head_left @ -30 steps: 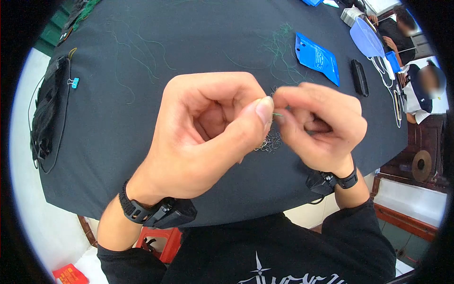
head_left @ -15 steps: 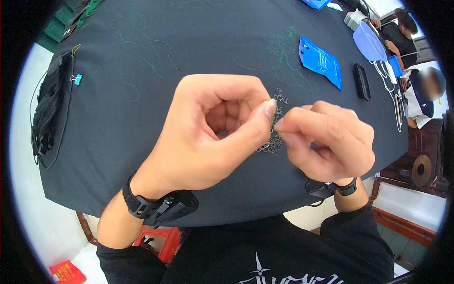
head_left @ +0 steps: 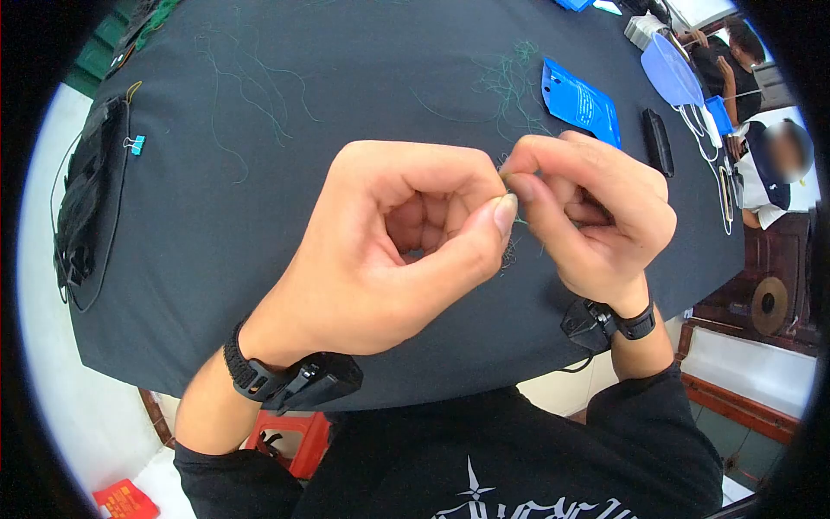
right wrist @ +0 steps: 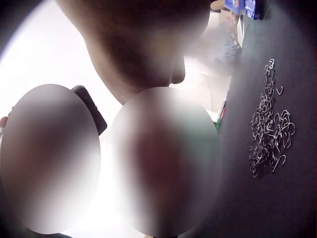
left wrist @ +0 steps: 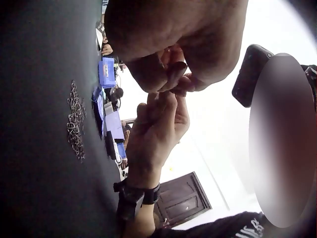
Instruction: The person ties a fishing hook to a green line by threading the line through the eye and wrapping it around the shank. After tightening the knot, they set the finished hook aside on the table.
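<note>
In the head view my left hand (head_left: 406, 246) pinches between thumb and forefinger, its other fingers curled into the palm. A bit of green fishing line (head_left: 520, 221) shows beside that thumb tip. My right hand (head_left: 596, 208) meets it fingertip to fingertip, thumb and forefinger pinched on the line. Anything else between the tips is hidden by the fingers. Behind and below lies a heap of small fish hooks (head_left: 508, 257), partly covered by the hands; the heap of hooks (right wrist: 267, 129) shows fully in the right wrist view.
Loose green lines (head_left: 510, 86) lie on the dark tablecloth (head_left: 173, 259). Beyond my right hand are a blue packet (head_left: 584, 102), a black case (head_left: 657, 143) and a purple basket (head_left: 672, 71). A black bundle (head_left: 91, 199) with a teal clip (head_left: 134, 144) sits left. Other people sit at the right.
The right hand drew down and slightly away half a second ago, then came back up against the left fingertips. The left hand shifted slightly right; more green line shows at the fingertips than half a second ago.
</note>
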Demonstrator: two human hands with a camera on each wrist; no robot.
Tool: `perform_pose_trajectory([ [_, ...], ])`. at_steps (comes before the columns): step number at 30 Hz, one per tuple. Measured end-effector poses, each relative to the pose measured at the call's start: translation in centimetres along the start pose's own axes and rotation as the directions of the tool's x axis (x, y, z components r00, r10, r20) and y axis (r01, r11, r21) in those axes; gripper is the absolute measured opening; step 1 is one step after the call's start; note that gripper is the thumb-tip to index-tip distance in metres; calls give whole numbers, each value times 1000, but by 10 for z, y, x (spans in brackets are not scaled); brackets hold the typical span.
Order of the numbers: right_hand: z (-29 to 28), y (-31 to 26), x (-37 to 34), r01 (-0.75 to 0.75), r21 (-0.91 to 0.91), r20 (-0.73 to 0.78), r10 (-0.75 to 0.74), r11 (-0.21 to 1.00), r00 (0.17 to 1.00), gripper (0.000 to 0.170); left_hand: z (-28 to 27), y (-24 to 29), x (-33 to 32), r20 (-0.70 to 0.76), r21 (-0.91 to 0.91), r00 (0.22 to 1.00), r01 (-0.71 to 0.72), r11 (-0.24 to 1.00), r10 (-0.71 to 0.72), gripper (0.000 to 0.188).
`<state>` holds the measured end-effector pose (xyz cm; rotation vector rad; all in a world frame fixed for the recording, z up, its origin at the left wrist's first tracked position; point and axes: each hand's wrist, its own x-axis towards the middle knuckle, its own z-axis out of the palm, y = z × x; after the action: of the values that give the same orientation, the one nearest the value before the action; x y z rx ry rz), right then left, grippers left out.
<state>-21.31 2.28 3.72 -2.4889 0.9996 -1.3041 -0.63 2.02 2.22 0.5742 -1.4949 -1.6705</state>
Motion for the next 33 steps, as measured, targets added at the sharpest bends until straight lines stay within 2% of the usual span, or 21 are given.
perform_pose_trajectory([
  [7, 0, -7, 2, -43, 1, 37, 43, 999, 998, 19, 0, 5, 0, -48, -28, 999, -19, 999, 17, 23],
  [21, 1, -9, -1, 1, 32, 44, -2, 999, 999, 23, -6, 5, 2, -79, 3, 993, -91, 996, 91, 21],
  [30, -2, -13, -1, 9, 72, 67, -14, 997, 998, 24, -7, 3, 2, -113, 10, 992, -49, 999, 50, 21],
  [33, -5, -16, 1, 11, 72, 55, -15, 997, 998, 24, -6, 5, 2, -104, 65, 994, -7, 998, 14, 21],
])
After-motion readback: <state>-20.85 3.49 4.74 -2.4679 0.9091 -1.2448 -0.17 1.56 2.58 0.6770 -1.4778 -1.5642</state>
